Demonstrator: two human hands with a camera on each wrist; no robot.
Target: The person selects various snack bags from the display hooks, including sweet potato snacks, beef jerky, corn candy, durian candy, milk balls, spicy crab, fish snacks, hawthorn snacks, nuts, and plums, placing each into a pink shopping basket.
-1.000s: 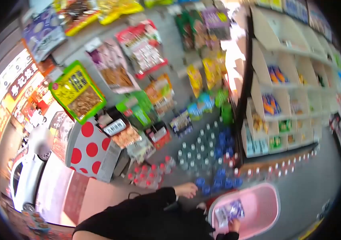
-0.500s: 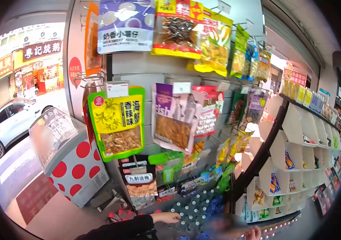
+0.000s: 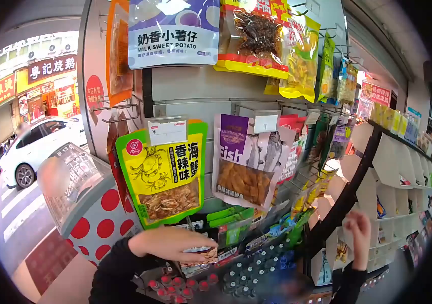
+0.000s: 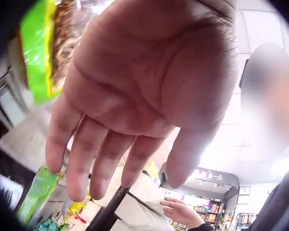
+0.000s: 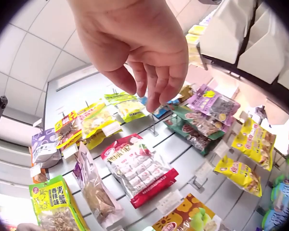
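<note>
My left hand [image 3: 175,244] reaches across the lower packs of the snack rack, just under a yellow-and-green crab snack bag [image 3: 168,175]. In the left wrist view its palm faces the camera, and the fingers [image 4: 103,161] extend with nothing held. A dark snack pack [image 3: 203,253] is partly hidden behind those fingers in the head view. My right hand [image 3: 358,238] is raised in front of the white shelf unit, its fingers loosely bent and holding nothing. To the left of it hangs a purple-and-pink fish snack bag [image 3: 249,162].
Above hang a milk sweet potato bag [image 3: 173,33] and a red-and-yellow snack bag [image 3: 251,38]. Red-capped bottles [image 3: 180,286] and darker bottles [image 3: 251,273] stand below. A white tiered shelf [image 3: 393,162] is at the right, a dotted freezer [image 3: 102,223] at the left.
The head view has swung up and closer to the rack, and the pink basket has left it. My left hand has risen from over the bottles to the lower packs. My right hand has lifted.
</note>
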